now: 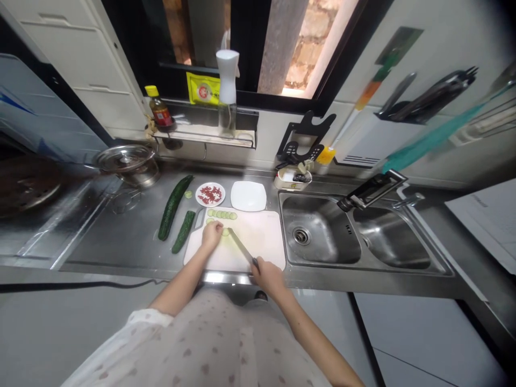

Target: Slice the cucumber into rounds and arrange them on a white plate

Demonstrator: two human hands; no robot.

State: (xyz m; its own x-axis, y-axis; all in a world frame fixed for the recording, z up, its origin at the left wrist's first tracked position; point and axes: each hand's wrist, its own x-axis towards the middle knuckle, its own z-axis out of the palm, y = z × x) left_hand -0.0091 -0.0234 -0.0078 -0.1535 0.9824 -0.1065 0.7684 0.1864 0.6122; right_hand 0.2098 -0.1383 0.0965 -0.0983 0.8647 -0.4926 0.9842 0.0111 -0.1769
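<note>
My right hand grips the dark handle of a knife, whose blade slants up and left across the white cutting board. Beside the blade tip lies a pale green cucumber slice. My left hand rests at the board's left side, fingers drawn together close to that slice; what they hold is hidden. Above it, a row of cucumber slices overlaps along the board's top edge. Left of the board are a whole cucumber and a shorter cucumber piece.
Behind the board stand a plate of small red pieces and a white plate. A double sink adjoins on the right, with a black faucet. A lidded steel pot is at back left. A shelf holds bottles.
</note>
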